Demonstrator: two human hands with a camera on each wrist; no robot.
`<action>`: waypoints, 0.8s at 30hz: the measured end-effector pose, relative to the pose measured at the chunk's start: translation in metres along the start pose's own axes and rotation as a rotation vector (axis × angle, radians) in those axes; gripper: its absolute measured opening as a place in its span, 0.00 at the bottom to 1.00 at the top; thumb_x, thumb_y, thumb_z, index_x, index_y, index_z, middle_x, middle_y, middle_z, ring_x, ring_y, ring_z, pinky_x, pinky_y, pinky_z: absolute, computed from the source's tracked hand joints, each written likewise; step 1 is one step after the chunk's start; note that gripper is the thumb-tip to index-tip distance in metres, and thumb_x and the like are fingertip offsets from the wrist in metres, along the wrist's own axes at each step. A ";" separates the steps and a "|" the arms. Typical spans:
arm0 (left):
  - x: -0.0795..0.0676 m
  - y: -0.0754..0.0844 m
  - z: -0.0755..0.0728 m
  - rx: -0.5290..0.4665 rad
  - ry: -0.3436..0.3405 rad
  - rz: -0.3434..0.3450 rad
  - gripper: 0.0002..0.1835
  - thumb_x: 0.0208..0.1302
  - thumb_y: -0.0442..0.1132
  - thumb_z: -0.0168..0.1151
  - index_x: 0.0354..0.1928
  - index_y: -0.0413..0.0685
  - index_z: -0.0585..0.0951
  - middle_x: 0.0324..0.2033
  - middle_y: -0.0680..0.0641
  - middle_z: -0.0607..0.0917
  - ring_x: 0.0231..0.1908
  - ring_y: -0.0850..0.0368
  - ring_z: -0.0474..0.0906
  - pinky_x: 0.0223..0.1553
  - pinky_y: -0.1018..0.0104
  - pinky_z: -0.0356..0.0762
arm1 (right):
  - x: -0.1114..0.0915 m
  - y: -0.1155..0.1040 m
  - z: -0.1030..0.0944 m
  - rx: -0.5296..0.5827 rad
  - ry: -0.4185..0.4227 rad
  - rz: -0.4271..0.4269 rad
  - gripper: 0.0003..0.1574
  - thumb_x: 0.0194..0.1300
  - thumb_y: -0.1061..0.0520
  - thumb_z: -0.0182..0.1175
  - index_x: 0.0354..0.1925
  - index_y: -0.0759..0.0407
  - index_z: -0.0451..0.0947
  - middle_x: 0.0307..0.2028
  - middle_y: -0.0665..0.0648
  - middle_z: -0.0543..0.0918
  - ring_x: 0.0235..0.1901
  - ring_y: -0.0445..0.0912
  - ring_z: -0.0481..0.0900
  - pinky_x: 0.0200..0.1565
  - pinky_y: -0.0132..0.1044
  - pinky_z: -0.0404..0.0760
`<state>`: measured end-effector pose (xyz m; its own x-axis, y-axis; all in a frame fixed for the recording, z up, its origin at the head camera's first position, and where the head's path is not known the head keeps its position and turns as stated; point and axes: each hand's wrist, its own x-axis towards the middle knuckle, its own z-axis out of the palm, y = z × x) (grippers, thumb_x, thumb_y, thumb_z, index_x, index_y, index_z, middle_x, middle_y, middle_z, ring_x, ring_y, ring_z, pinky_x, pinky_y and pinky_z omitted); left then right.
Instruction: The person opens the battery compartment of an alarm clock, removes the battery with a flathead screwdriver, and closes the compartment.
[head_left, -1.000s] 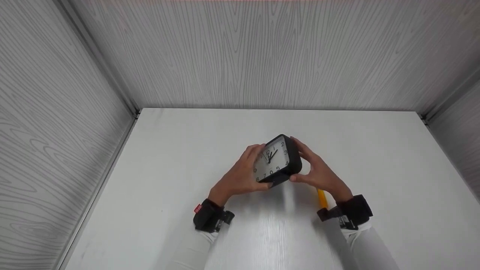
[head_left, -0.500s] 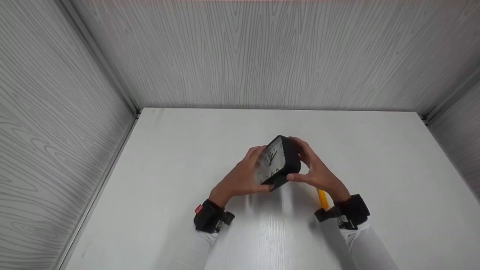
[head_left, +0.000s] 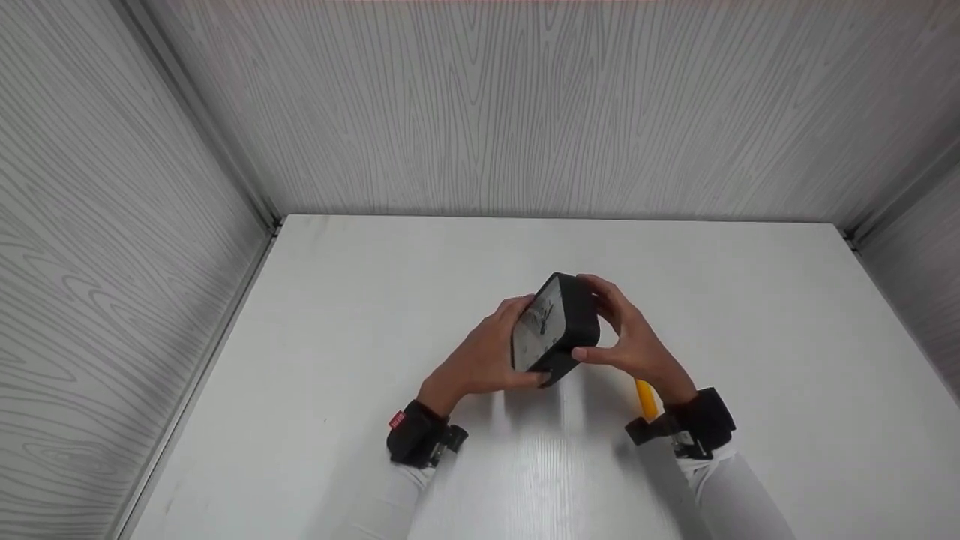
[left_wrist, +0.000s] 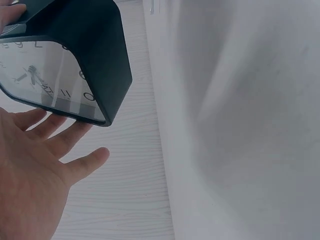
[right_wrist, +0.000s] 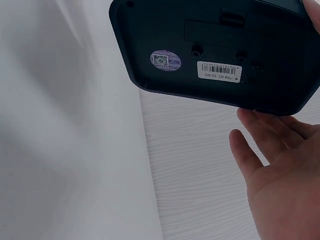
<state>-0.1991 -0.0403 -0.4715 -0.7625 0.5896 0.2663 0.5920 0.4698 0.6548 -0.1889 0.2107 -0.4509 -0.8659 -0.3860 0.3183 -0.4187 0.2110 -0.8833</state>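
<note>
Both hands hold a black, rounded-square alarm clock [head_left: 582,311] up over the white table. Its white dial [head_left: 536,337] faces left, turned partly away in the head view. My left hand [head_left: 484,356] grips the clock's left side, thumb along the lower edge and fingers at the upper edge. On the other side, my right hand [head_left: 636,346] has its thumb at the lower edge and fingers at the top. The right wrist view shows the clock's back, with two small knobs, an oval purple sticker [right_wrist: 166,60] and a white barcode label [right_wrist: 219,71].
A yellow stick-like object [head_left: 646,399] lies on the white table [head_left: 360,300] beneath my right wrist, partly hidden by it. Grey wood-grain panels [head_left: 480,112] rise at the back and on both sides of the table.
The clock has turned so its dial points further left and more of its black side shows. The right hand has shifted slightly left; both hands keep their hold.
</note>
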 end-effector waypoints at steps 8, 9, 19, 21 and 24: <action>0.001 0.002 0.000 0.044 0.004 0.018 0.57 0.47 0.62 0.72 0.74 0.47 0.54 0.67 0.49 0.68 0.59 0.52 0.74 0.59 0.56 0.76 | 0.003 -0.005 0.000 -0.043 0.036 -0.009 0.61 0.43 0.63 0.77 0.72 0.51 0.58 0.67 0.53 0.69 0.66 0.42 0.69 0.69 0.26 0.63; 0.001 0.003 0.000 0.045 0.000 0.012 0.57 0.47 0.62 0.72 0.74 0.48 0.54 0.67 0.49 0.68 0.60 0.52 0.74 0.60 0.55 0.75 | 0.003 -0.006 0.000 -0.048 0.039 -0.013 0.61 0.43 0.62 0.77 0.72 0.51 0.58 0.67 0.53 0.69 0.66 0.42 0.69 0.69 0.27 0.63; 0.001 0.006 -0.002 0.055 -0.019 -0.010 0.59 0.48 0.65 0.70 0.76 0.53 0.49 0.72 0.51 0.63 0.68 0.53 0.67 0.66 0.51 0.70 | 0.005 -0.007 0.000 -0.131 0.015 -0.073 0.63 0.42 0.57 0.79 0.72 0.49 0.58 0.66 0.53 0.71 0.66 0.41 0.69 0.70 0.47 0.66; 0.002 0.008 -0.005 0.051 -0.018 -0.004 0.60 0.48 0.65 0.70 0.76 0.53 0.48 0.73 0.51 0.62 0.69 0.54 0.65 0.66 0.51 0.70 | 0.005 -0.007 0.000 -0.139 0.011 -0.081 0.63 0.42 0.57 0.79 0.72 0.50 0.59 0.66 0.53 0.72 0.66 0.42 0.69 0.69 0.52 0.65; 0.003 0.011 -0.008 0.040 -0.017 -0.002 0.60 0.48 0.65 0.70 0.76 0.52 0.48 0.73 0.51 0.60 0.69 0.55 0.65 0.65 0.50 0.70 | 0.004 -0.005 0.000 -0.161 0.008 -0.083 0.62 0.42 0.56 0.80 0.72 0.52 0.59 0.65 0.53 0.73 0.66 0.43 0.69 0.68 0.57 0.65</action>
<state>-0.1966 -0.0388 -0.4576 -0.7594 0.5993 0.2532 0.6008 0.4965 0.6265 -0.1903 0.2081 -0.4453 -0.8284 -0.4012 0.3909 -0.5265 0.3198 -0.7877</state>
